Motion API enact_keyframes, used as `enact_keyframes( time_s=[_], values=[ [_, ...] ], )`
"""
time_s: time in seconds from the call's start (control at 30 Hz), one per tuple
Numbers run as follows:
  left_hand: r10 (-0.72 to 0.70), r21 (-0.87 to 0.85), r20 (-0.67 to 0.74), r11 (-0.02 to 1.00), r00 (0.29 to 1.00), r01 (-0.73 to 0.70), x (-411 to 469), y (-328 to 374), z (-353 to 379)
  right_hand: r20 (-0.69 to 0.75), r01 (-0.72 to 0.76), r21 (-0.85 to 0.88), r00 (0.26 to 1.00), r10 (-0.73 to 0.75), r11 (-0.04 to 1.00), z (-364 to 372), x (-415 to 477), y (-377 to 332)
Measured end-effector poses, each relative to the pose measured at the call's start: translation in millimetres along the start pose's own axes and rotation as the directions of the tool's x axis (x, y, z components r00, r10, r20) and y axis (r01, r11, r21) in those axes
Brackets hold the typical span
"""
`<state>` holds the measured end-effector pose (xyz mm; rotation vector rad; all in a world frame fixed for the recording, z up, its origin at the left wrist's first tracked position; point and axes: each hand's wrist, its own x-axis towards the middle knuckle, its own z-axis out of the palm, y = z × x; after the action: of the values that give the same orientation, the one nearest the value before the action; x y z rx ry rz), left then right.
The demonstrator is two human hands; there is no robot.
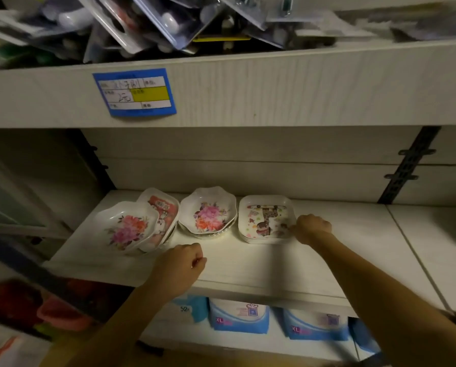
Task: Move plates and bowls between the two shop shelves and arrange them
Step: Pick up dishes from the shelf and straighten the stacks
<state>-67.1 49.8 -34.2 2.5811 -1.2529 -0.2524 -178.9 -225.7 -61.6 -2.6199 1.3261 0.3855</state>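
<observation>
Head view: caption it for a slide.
Right hand grips the square plate stack; left hand, curled and empty, hovers before floral bowls.

The shelf [248, 263] looks like pale, matt wood-grain laminate. The floral bowls [208, 211] and square plates [265, 219] shine, glossy and smooth. The upright brackets [407, 165] look like dark metal.

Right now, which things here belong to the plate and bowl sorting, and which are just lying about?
Job: stack of giraffe-print square plates, floral scalloped bowls, left floral bowl, red-print dishes, right hand pinching the stack.
Lying about: blue price label, blister packs above, XL packs below.
</observation>
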Motion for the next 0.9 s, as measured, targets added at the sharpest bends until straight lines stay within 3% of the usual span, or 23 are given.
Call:
enact_keyframes(
  time_s=[0.17, 0.33, 0.57, 0.73, 0.9],
  values=[
    [-0.014, -0.033, 0.079, 0.999, 0.997, 0.016, 9.6, -4.4, 4.6, 0.043, -0.026, 0.171, 0.999, 0.019, 0.985, -8.5, 3.9, 3.5],
    [-0.028, -0.061, 0.166, 0.997, 0.986, 0.039, 29.0, 16.2, 15.8, -0.023, -0.016, 0.307, 0.999, 0.024, 0.952, -16.0, -5.8, 18.2],
    [-0.171, -0.273, 0.286, 0.929, 0.943, 0.251, 75.7, 52.5, 44.6, -0.119, -0.066, 0.399, 0.985, 0.123, 0.914, -25.8, -59.3, 84.5],
    [-0.279, -0.198, 0.278, 0.920, 0.919, 0.339, 91.3, 64.7, 52.5, -0.109, -0.065, 0.419, 0.987, 0.121, 0.906, -19.3, -92.1, 111.9],
    [-0.285, -0.076, 0.202, 0.949, 0.937, 0.306, 106.3, 73.2, 55.5, -0.105, -0.082, 0.445, 0.984, 0.143, 0.892, -6.3, -109.4, 131.2]
  ],
)
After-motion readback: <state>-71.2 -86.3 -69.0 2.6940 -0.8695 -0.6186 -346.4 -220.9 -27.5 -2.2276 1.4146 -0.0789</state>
